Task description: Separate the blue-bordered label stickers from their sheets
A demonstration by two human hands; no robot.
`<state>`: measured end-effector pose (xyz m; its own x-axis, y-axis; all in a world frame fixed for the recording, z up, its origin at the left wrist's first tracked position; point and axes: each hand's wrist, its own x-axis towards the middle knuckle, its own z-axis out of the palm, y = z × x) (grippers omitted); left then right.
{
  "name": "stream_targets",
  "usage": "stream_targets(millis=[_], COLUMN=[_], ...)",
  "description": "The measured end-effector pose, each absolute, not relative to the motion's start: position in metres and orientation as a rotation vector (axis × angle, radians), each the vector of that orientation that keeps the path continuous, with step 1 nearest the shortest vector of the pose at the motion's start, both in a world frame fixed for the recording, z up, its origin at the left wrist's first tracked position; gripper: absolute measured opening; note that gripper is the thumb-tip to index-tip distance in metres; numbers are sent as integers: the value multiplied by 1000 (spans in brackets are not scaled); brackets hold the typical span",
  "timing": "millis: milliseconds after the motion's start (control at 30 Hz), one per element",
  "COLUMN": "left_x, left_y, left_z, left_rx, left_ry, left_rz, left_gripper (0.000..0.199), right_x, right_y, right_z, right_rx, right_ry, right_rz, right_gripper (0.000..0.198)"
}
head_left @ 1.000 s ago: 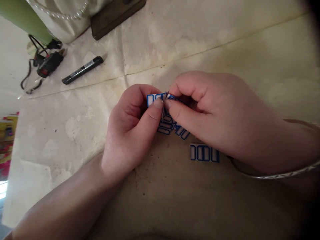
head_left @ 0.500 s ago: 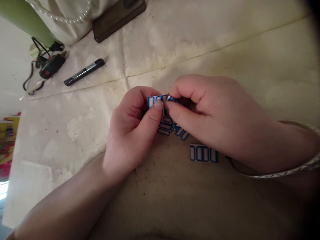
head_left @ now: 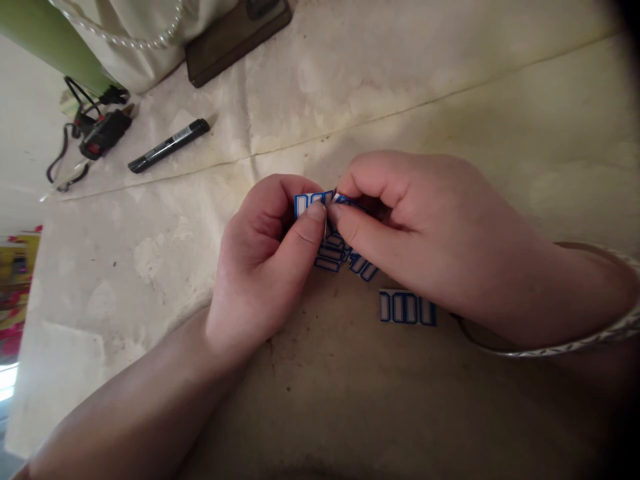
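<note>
Between the thumb and fingers of my left hand (head_left: 280,247) is a small white paper piece with blue outlines (head_left: 303,204). My right hand (head_left: 410,213) pinches a similar blue-and-white paper piece (head_left: 344,199), its thumb tip almost against my left thumb. Whether the two hands hold one piece or two I cannot tell. Several more blue-outlined paper pieces (head_left: 327,260) lie in a loose pile on the surface below my fingers, partly hidden by them. One separate piece (head_left: 407,308) lies flat under my right wrist side.
A black marker (head_left: 169,146) lies on the pale, stained table covering (head_left: 150,267). Behind it are a black device with a cord (head_left: 105,133), a dark box-like object (head_left: 237,43) and a white cloth item with a pearl string (head_left: 145,43). A bracelet (head_left: 550,350) circles my right wrist.
Hardly anything differs. Both hands keep their pinch at the same spot, and the piece at my left thumb has shifted very slightly left.
</note>
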<state>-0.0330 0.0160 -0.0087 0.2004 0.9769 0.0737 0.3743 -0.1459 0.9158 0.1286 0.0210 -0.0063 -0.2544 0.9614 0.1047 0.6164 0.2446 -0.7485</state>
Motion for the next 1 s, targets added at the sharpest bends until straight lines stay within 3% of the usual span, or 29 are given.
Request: stream_targets(millis=[1000], left_x=[-35], left_y=[15], left_z=[-3], left_rx=[1555], left_ry=[1434], left_rz=[800], left_gripper=[9], right_x=[127], right_y=[28], right_z=[-3], right_rx=[-1418], right_ry=[-1882], right_rz=[1011], right_gripper=[17])
